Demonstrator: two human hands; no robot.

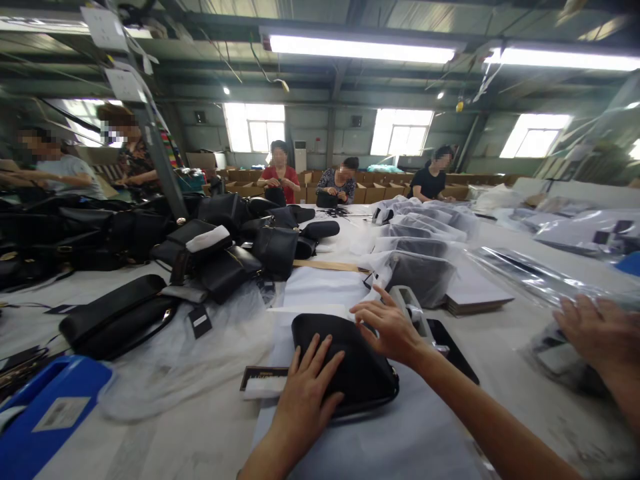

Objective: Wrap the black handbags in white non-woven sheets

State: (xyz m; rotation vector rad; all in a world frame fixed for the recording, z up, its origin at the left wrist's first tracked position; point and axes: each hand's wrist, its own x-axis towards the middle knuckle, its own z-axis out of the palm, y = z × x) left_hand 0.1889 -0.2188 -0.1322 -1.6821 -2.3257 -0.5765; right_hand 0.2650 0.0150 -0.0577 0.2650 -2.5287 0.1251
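A black handbag point(350, 373) lies on white paper point(325, 287) right in front of me. Flat on its near left side rests my left hand point(310, 390), fingers spread. My right hand point(385, 327) is over the bag's far right edge, its fingers apart and bent a little, with nothing visible in them. Just beyond it stands a grey tape dispenser point(407, 303), partly covered by the hand. A dark phone-like slab point(453, 350) lies beside my right forearm. Left of the bag is a dark label strip point(263, 377) with white paper on it.
Black bags point(120, 313) are heaped at the left, above a blue bin point(55, 407). Bags in clear plastic point(420, 273) stand in a row beyond, near stacked cardboard sheets point(475, 293). At right, a co-worker's hand point(600, 333) is over a plastic-wrapped item. Several people work farther back.
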